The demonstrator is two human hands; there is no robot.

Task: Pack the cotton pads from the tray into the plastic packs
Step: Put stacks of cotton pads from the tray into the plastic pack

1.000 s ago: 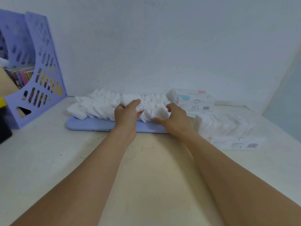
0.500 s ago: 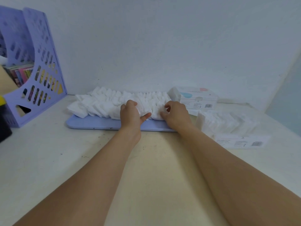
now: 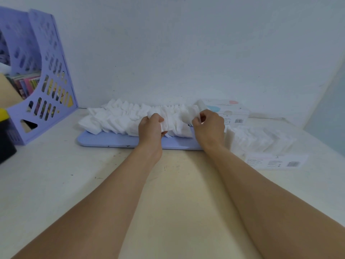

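- Cotton pads (image 3: 119, 121): white squares, heaped in overlapping rows along the lilac tray (image 3: 112, 142); a batch at the right-hand end is bracketed between both hands and appears raised slightly off the tray, though the blur leaves that uncertain.
- Left hand (image 3: 150, 128): curled over the left end of the batch, fingers closed on the pads, knuckles uppermost; forearm stretched straight forward across the table (image 3: 56, 174).
- Right hand (image 3: 209, 126): the right end of the batch is pinched between thumb and bent fingers; wrist is angled inward toward the left hand.
- Step in hand, as judged: a stack is being gathered for packing; the pads are best pressed together evenly from both ends, edges squared, so that none fan out or drop when lifted; a modest batch is advised, since the pads are soft and compress readily.
- Plastic pack (image 3: 261, 146): clear, already filled with pads, lying just right of the tray; a second pack (image 3: 224, 111), with pastel print, is set behind it by the wall.
- Magazine file (image 3: 48, 90): lilac, perforated, stood at far left, well apart from the work.
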